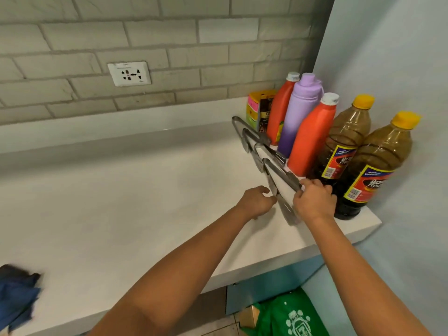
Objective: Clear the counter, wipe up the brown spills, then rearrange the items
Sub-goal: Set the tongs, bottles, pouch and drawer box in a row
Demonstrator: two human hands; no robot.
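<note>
Lining up things on the big white surface, looking clean now, no brown spots showing. Standing in a row by the right wall: two brown bottles with yellow caps, two orange bottles, a purple bottle, and a yellow box at the back. Lying in a slanted row just in front of the bottles: four shiny metal tongs, each one overlapping the next.

Placing the nearest tongs now, probably the last of the row. Doing it well: keeping both arms of the tongs spread like the others, sliding gently, not bumping the brown bottles just beside.

Gripping the right arm of the tongs with the right hand, fingers curled around it. Pinching the left arm with the left hand, fingers curled at the metal. Tongs sitting right between both hands, touching both.

Resting far off at the left edge: a blue cloth.
</note>
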